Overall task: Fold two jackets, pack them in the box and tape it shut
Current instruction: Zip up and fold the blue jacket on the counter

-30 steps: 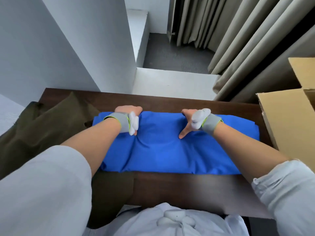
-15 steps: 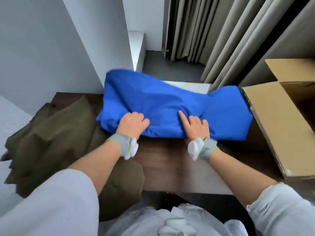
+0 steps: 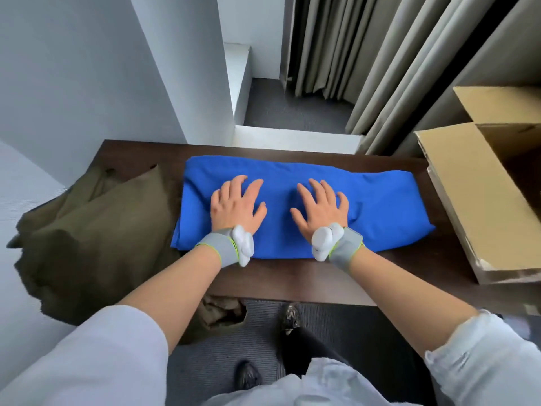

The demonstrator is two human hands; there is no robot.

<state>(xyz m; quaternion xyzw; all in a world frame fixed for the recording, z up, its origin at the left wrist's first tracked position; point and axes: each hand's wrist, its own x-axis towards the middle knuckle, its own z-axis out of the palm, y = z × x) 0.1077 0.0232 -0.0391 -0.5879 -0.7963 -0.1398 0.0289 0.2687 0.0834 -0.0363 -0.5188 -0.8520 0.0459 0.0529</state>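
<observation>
My left hand [image 3: 235, 205] lies flat and palm down at the centre of the frame, its fingers spread on the blue jacket [image 3: 380, 206]. My right hand [image 3: 320, 208] is just beside it, equally flat and spread, pressing the same cloth. The two hands do not touch, and a strip of blue shows between the thumbs. Neither hand pinches or grips anything. Each wrist carries a grey band, the left wristband [image 3: 218, 249] and the right wristband [image 3: 345, 249], with a white lump on its inner side.

Under my palms the blue jacket is folded into a long, flattish bundle. It lies across the dark wooden table [image 3: 292, 279], with bare wood showing in front of it.

At the left of the frame the olive jacket [image 3: 87, 230] sits in an unfolded heap. It touches the blue jacket's left end and spills over the table's edge.

At the right edge of the frame the cardboard box [image 3: 474, 200] stands open with its flaps up, near the blue jacket's right end but apart from it. I cannot see into the box well enough to tell what it holds.

Beige curtains [image 3: 380, 68] hang in the upper right.
</observation>
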